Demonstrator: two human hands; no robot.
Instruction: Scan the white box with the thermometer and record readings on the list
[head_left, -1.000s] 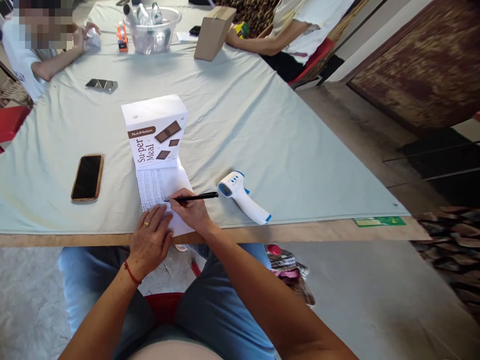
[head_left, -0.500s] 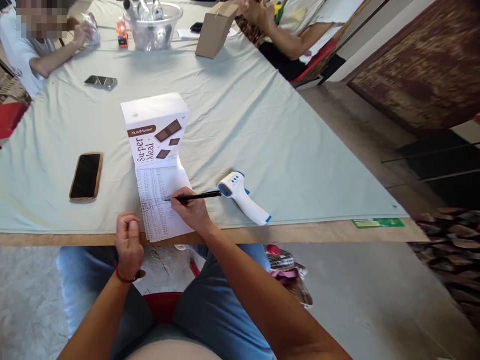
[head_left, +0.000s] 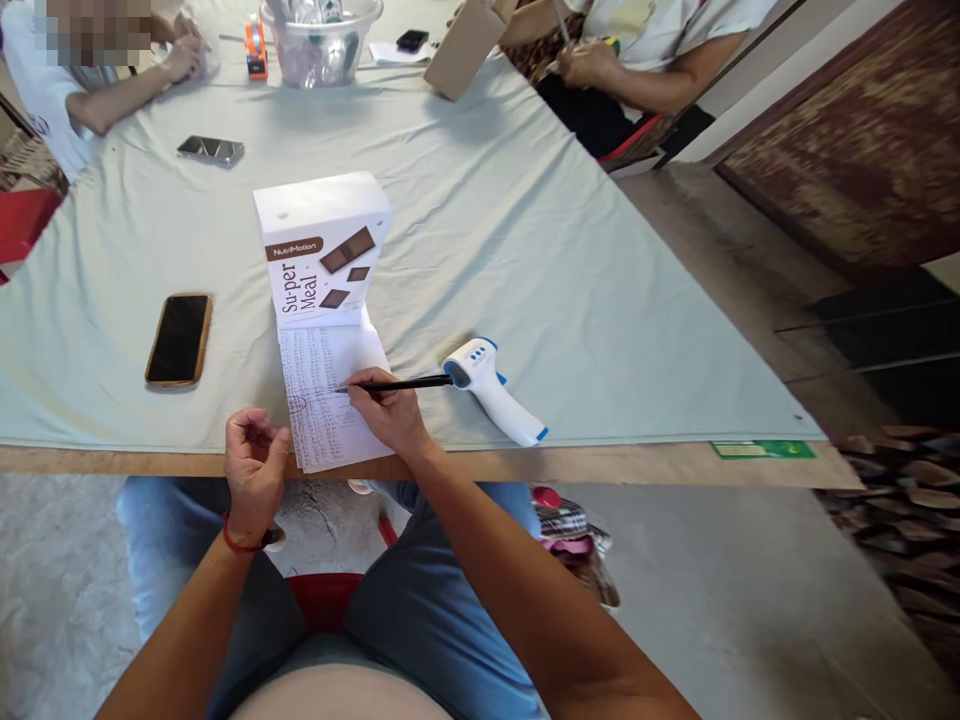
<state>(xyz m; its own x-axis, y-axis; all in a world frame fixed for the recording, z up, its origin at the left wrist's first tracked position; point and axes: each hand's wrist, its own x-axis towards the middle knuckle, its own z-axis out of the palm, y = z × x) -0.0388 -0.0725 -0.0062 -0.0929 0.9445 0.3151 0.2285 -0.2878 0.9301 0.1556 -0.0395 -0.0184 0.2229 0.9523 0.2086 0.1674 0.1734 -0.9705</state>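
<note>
My right hand [head_left: 390, 412] is closed around a black pen [head_left: 412, 383], its tip on a sheet of paper [head_left: 360, 440] covered in columns of handwriting. Behind the sheet stands a white box [head_left: 322, 255] printed "NutriMotion Su-per Meal", which touches the paper's far end. At the table's edge, left of the sheet, my left hand [head_left: 255, 470] rests with fingers loosely curled and the thumb apart, nothing in it. A white and blue infrared thermometer [head_left: 491, 390] lies just right of the pen's back end.
A phone in a brown case [head_left: 178, 340] lies to the left, and a second phone [head_left: 211, 150] farther back. A clear tub [head_left: 319, 50], an orange object [head_left: 256, 50] and a cardboard box [head_left: 466, 50] stand at the far end. Two other people sit there.
The fingers of my left hand have loosened from a closed fist, with the thumb now apart. My right hand keeps the pen on the paper. The view has shifted slightly.
</note>
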